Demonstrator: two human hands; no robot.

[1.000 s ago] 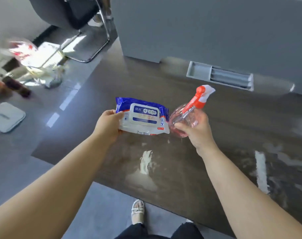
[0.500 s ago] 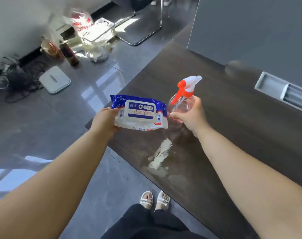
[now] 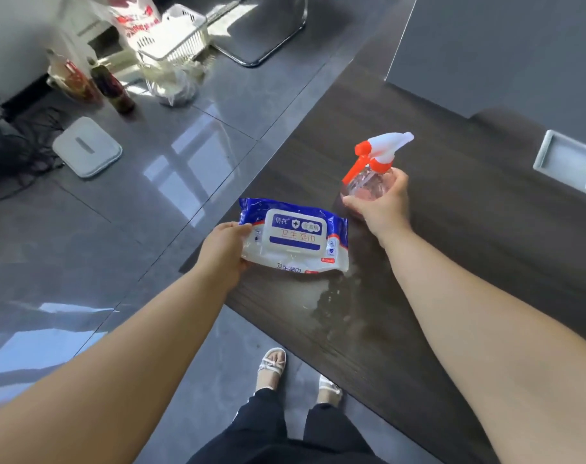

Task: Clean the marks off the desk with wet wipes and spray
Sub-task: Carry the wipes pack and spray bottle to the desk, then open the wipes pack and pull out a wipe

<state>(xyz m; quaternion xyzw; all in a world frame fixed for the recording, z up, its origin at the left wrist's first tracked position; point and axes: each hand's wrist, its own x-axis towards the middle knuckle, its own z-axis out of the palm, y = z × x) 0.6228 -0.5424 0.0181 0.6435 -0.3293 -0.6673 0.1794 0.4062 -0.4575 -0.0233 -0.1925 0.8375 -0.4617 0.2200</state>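
A blue and white pack of wet wipes [image 3: 296, 241] lies at the near left corner of the dark wooden desk [image 3: 469, 262], and my left hand [image 3: 226, 252] grips its left end. My right hand [image 3: 383, 204] holds a clear spray bottle [image 3: 368, 182] with an orange and white trigger head, upright, low over or on the desk just right of the pack. A pale smeared mark [image 3: 331, 296] shows on the desk just in front of the pack.
A grey partition [image 3: 502, 51] stands along the desk's far side, with a grey cable tray [image 3: 566, 160] set in the top. On the floor to the left are a white flat device [image 3: 87, 150], tangled cables, bottles [image 3: 112, 90], a basket [image 3: 174, 38] and bags. My feet stand by the desk edge.
The view swung left and down. Both hands came down toward the desk's corner with the pack and the bottle, and the pack now lies flat at the corner.
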